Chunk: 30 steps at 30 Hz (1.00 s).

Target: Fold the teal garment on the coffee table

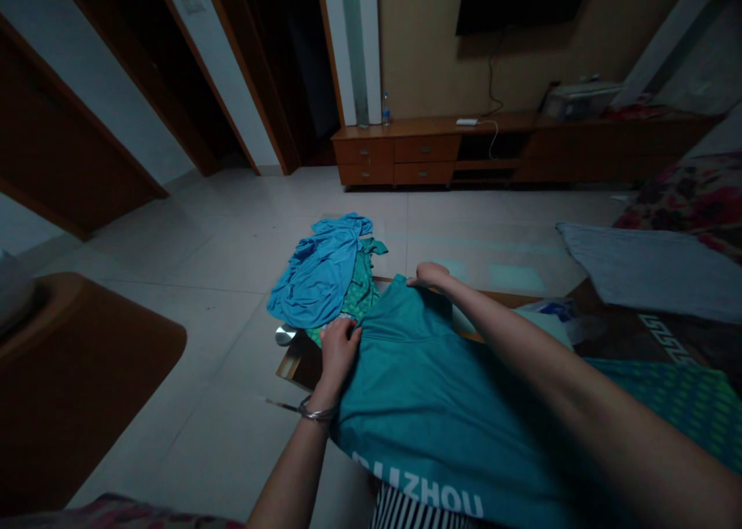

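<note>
My left hand (pixel 339 351) grips the near edge of a teal T-shirt (pixel 429 390) with white lettering, and a metal bangle (pixel 318 411) sits on that wrist. My right hand (pixel 429 275) pinches the shirt's far upper edge, with the arm stretched across the cloth. Just beyond my left hand lies a crumpled bright blue garment (pixel 318 270) on top of a green patterned cloth (pixel 360 293). A low wooden table (pixel 298 363) lies mostly hidden under the fabric.
Pale floor tiles (pixel 232 258) surround the table. A brown padded seat (pixel 75 366) stands at the left, and a folded grey-blue cloth (pixel 649 270) and floral bedding (pixel 689 200) lie at the right. A green patterned fabric (pixel 678 405) lies at the lower right. A wooden cabinet (pixel 399 151) stands at the back.
</note>
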{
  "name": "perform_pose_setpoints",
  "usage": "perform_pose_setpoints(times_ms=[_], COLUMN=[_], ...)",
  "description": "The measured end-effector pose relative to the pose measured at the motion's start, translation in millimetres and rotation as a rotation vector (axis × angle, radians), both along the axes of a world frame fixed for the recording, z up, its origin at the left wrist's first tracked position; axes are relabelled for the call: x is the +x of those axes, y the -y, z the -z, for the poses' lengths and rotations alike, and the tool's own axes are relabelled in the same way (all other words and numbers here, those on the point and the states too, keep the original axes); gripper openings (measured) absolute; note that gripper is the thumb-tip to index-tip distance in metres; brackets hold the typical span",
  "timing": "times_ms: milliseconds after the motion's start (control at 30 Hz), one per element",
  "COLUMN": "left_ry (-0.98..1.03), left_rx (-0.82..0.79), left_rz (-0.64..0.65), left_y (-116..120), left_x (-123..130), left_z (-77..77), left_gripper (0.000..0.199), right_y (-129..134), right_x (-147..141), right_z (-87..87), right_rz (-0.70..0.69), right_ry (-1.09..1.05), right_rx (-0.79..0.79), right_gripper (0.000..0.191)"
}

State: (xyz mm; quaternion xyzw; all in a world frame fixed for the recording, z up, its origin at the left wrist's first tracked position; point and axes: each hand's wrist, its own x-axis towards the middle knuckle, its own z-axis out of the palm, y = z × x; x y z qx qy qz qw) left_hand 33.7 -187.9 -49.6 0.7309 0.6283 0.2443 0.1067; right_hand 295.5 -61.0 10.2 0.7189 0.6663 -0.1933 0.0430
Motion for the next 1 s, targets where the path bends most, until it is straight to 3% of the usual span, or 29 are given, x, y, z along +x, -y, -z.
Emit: perform_pose_setpoints(times_ms=[200,300,367,433,500,600,733,833,900,1000], left_ry=[0.009,0.007,0.000,-0.008,-0.009,0.000,0.005,0.009,0.008,0.013], left_rx=[0.020,0.012,0.002,0.001,0.007,0.012,0.009,0.010,0.014,0.021], left_rz=[0.005,0.004,0.000,-0.004,-0.006,-0.005,-0.002,-0.006,-0.007,-0.008], left_y=[1.0,1.3,1.5,1.9,2.3,2.6,2.1,2.0,2.3,3.0], left_x=[-1.0,-0.7,-0.3,0.1,0.2,0.0,-0.2,-0.1,-0.2,-0.5], left_z=[2.7,2.9,2.5,2.2,2.1,2.0,2.1,2.2,2.1,1.5], left_gripper=[0.010,0.011,0.010,0.010,0.009,0.009,0.009,0.009,0.009,0.010], right_y=[30.5,59.8,77.3,88.2,91.3,87.2,84.4,83.9,78.0,56.8], right_x=[16.8,37.2,50.0,58.5,61.3,54.0,28.4,11.8,7.7,8.3], right_z=[11.1,23.7,31.6,37.0,38.6,33.2,21.2,17.7,17.6,17.6], right_rz=[-0.337,-0.601,-0.661,-0.569,-0.385,-0.190,-0.018,0.050,0.043,0.078], right_ry=[-0.357,-0.463,-0.488,-0.504,-0.499,-0.397,-0.145,-0.077,-0.167,-0.348], right_rx=[0.184,0.222,0.199,0.169,0.151,0.117,0.105,0.064,0.040,0.159], right_gripper=[0.016,0.014,0.019,0.025,0.026,0.022,0.050,0.038,0.022,0.013])
